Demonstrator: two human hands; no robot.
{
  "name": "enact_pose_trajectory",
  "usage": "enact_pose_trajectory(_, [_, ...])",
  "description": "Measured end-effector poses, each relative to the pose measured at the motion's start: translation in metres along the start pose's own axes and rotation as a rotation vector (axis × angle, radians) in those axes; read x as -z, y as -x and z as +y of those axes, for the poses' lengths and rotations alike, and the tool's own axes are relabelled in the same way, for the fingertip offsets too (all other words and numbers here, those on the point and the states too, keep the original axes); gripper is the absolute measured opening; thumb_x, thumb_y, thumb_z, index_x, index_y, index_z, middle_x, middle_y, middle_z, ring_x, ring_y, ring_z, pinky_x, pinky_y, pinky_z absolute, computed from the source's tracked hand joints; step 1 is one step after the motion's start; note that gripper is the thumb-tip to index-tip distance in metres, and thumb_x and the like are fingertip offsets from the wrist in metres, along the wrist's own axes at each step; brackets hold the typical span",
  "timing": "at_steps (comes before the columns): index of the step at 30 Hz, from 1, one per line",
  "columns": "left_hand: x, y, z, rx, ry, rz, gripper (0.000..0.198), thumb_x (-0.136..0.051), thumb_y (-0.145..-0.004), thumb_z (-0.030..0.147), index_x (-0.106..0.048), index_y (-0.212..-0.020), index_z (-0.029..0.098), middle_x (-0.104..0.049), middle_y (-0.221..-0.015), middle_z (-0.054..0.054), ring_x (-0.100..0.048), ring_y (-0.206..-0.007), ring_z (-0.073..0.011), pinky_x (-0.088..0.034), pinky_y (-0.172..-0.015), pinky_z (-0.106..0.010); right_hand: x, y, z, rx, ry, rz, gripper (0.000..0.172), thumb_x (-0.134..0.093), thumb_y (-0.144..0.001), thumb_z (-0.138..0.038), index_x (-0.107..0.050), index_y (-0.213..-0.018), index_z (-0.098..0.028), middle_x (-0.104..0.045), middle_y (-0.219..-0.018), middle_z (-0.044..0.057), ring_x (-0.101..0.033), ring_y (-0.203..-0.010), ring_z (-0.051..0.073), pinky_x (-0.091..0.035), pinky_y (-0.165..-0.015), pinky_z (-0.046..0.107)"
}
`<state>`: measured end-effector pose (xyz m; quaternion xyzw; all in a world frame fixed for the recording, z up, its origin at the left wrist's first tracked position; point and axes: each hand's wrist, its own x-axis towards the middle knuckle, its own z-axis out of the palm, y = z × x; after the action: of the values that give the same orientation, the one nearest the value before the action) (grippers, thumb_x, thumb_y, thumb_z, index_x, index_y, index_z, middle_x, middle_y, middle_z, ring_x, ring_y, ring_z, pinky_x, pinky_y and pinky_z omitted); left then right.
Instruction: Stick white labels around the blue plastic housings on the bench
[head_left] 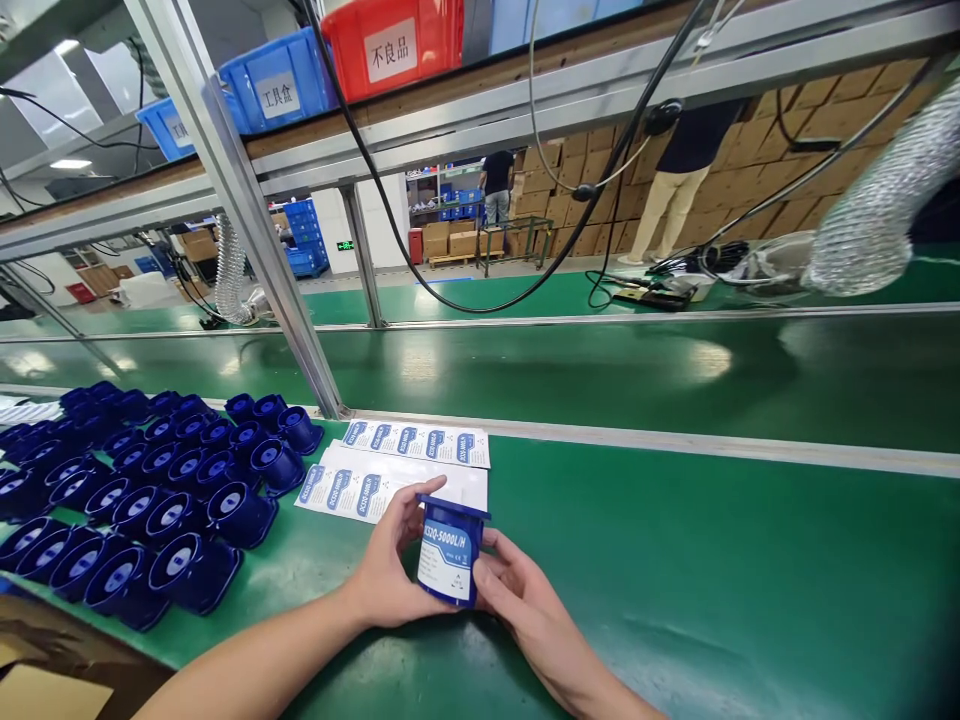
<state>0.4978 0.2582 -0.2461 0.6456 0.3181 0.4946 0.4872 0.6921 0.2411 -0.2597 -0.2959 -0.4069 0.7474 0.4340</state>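
Observation:
A dark blue plastic pump housing point(451, 508), marked 5000L/H on its blue and white label point(444, 560), is held upright between my two hands. My left hand point(394, 555) wraps its left side, with the index finger up at the rim. On the other side my right hand point(521, 590) grips it, thumb at the label's right edge; some of its fingers are hidden behind the housing. Just beyond lie sheets of matching labels point(416, 442) on the green bench. Several more blue housings point(184, 570) stand in rows to the left.
An aluminium post point(262, 230) rises behind the housings. Blue bins point(277, 85) and a red bin point(397, 45) sit on the overhead shelf. A black cable point(420, 285) hangs down in front. Beyond the green conveyor belt point(600, 375), a person point(682, 180) stands near stacked cartons.

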Motion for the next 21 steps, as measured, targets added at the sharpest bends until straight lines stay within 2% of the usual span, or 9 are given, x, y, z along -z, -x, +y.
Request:
enact_pose_trajectory(4, [-0.001, -0.002, 0.003, 0.014, -0.017, 0.006, 0.105, -0.101, -0.060, 0.026, -0.043, -0.147, 0.028, -0.053, -0.155, -0.018, -0.063, -0.131, -0.0378, -0.052, -0.108, -0.050, 0.002, -0.002, 0.002, 0.009, 0.002, 0.012, 0.053, -0.080, -0.088, -0.059, -0.061, -0.124, -0.023, -0.080, -0.109, 0.011, -0.075, -0.106, 0.027, -0.058, -0.085, 0.036])
enact_pose_trajectory(7, [-0.004, 0.000, 0.003, 0.028, -0.114, 0.071, 0.099, -0.101, -0.060, 0.030, -0.044, -0.141, 0.029, -0.055, -0.147, -0.015, -0.061, -0.132, -0.0373, -0.051, -0.108, -0.051, 0.001, -0.002, 0.002, 0.039, 0.015, 0.015, 0.057, -0.074, -0.091, -0.064, -0.059, -0.130, -0.024, -0.078, -0.116, 0.013, -0.073, -0.111, 0.029, -0.059, -0.089, 0.041])
enact_pose_trajectory(10, [-0.008, 0.006, -0.001, 0.022, -0.227, 0.172, 0.094, -0.100, -0.061, 0.034, -0.042, -0.134, 0.028, -0.053, -0.140, -0.012, -0.060, -0.129, -0.0350, -0.049, -0.110, -0.053, -0.004, 0.000, 0.004, 0.122, 0.136, -0.012, 0.078, -0.078, -0.084, -0.066, -0.048, -0.143, -0.026, -0.071, -0.131, 0.015, -0.069, -0.117, 0.031, -0.057, -0.096, 0.045])
enact_pose_trajectory(13, [-0.008, 0.012, -0.006, 0.029, -0.241, 0.137, 0.095, -0.098, -0.064, 0.035, -0.034, -0.134, 0.031, -0.048, -0.137, -0.010, -0.063, -0.118, -0.0299, -0.054, -0.103, -0.052, -0.010, 0.002, 0.005, 0.147, 0.331, 0.052, 0.092, -0.088, -0.076, -0.052, -0.038, -0.150, -0.025, -0.066, -0.137, 0.017, -0.067, -0.120, 0.032, -0.055, -0.100, 0.048])
enact_pose_trajectory(16, [-0.003, 0.012, -0.008, -0.023, -0.137, 0.048, 0.103, -0.102, -0.059, 0.040, -0.033, -0.135, 0.034, -0.039, -0.141, -0.010, -0.059, -0.126, -0.0310, -0.056, -0.102, -0.048, -0.009, 0.003, 0.000, 0.160, 0.444, 0.098, 0.083, -0.082, -0.079, -0.041, -0.041, -0.148, -0.022, -0.064, -0.139, 0.018, -0.067, -0.122, 0.033, -0.055, -0.104, 0.051])
enact_pose_trajectory(18, [0.003, 0.009, -0.006, -0.041, -0.014, 0.038, 0.097, -0.103, -0.056, 0.049, -0.040, -0.128, 0.034, -0.032, -0.148, -0.010, -0.054, -0.134, -0.0329, -0.057, -0.101, -0.044, -0.004, 0.003, -0.006, 0.222, 0.506, 0.097, 0.075, -0.077, -0.082, -0.041, -0.044, -0.147, -0.021, -0.063, -0.141, 0.018, -0.068, -0.122, 0.033, -0.055, -0.105, 0.052])
enact_pose_trajectory(21, [0.011, 0.004, -0.003, 0.016, 0.153, 0.048, 0.086, -0.100, -0.060, 0.055, -0.042, -0.120, 0.034, -0.033, -0.153, -0.010, -0.057, -0.131, -0.0317, -0.060, -0.092, -0.038, 0.006, 0.003, -0.015, 0.350, 0.666, 0.124, 0.064, -0.070, -0.087, -0.040, -0.049, -0.145, -0.023, -0.064, -0.142, 0.016, -0.071, -0.115, 0.031, -0.058, -0.102, 0.053])
